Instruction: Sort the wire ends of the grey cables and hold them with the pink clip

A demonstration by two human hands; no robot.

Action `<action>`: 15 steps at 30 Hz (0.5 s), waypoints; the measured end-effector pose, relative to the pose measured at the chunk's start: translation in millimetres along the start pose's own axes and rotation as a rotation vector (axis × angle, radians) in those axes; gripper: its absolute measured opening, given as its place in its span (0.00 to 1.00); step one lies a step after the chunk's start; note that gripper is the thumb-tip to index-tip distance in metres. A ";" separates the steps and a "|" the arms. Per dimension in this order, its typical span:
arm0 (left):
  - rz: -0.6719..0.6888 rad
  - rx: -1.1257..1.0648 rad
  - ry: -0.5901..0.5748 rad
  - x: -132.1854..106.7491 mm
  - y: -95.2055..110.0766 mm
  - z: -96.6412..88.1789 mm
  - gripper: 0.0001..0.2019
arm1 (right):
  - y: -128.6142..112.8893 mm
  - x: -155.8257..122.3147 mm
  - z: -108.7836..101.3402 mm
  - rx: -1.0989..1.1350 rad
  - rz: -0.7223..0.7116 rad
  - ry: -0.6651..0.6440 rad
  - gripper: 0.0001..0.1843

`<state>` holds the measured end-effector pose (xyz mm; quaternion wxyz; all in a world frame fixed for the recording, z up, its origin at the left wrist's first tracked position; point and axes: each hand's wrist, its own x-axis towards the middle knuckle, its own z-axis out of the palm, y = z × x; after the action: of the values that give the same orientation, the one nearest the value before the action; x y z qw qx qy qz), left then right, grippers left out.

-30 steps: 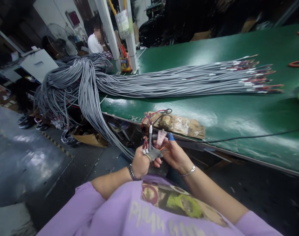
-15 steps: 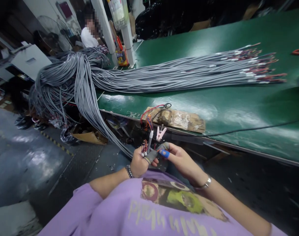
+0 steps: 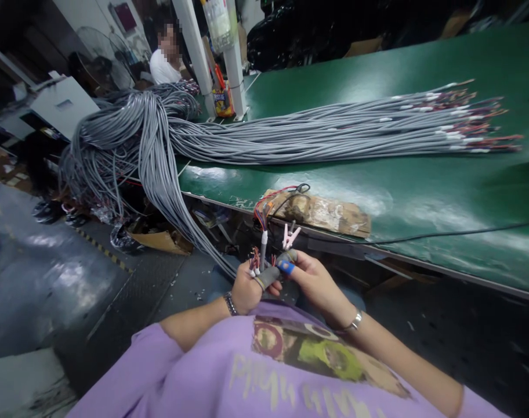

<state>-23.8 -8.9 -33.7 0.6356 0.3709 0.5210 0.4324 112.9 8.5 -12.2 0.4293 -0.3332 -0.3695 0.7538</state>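
My left hand [image 3: 249, 288] is closed around several grey cables [image 3: 210, 251], whose stripped ends with thin coloured wires [image 3: 256, 257] stick up above the fist. One grey cable with a white sleeve [image 3: 264, 238] stands upright there, its top by a cluster of coloured wires [image 3: 261, 216] at the bench edge. My right hand [image 3: 305, 273] is closed in a pinch at the thin wire ends [image 3: 273, 260] beside the left thumb; the exact strand is too small to see. Grey covers are on both hands, and blue tape [image 3: 286, 266] wraps a right finger. Just above the right hand is a pink clip [image 3: 290, 235].
A long bundle of grey cables [image 3: 290, 136] lies across the green bench [image 3: 421, 191] and hangs over its left end. A taped wooden board [image 3: 329, 215] sits at the near edge. A black cord [image 3: 442, 234] runs right. Beyond the posts is another person [image 3: 163, 67].
The view has shifted slightly, so the bench appears further right. My right hand stays close to the left thumb; the red strand seen at its fingertips before is no longer distinct.
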 end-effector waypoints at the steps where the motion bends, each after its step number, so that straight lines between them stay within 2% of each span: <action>1: 0.008 -0.014 0.017 1.0 -2.7 -0.4 0.25 | 2.9 0.2 0.8 0.028 -0.001 0.013 0.19; 5: 0.026 -0.067 0.050 3.7 -5.2 -0.5 0.25 | 16.0 0.2 -5.5 0.116 0.001 0.009 0.16; 8: 0.046 -0.087 0.051 4.6 0.8 2.8 0.25 | 22.4 3.4 -19.3 0.126 -0.024 0.053 0.19; 12: 0.055 -0.105 0.068 7.0 11.3 11.6 0.25 | 20.7 17.3 -34.1 0.119 -0.057 0.156 0.25; 15: 0.055 -0.102 0.078 9.7 16.5 18.4 0.26 | 14.4 30.8 -35.4 0.122 -0.059 0.131 0.27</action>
<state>-7.6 5.6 -18.4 0.6209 0.3350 0.5122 0.4898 123.6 40.4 -47.9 0.4939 -0.3443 -0.3036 0.7384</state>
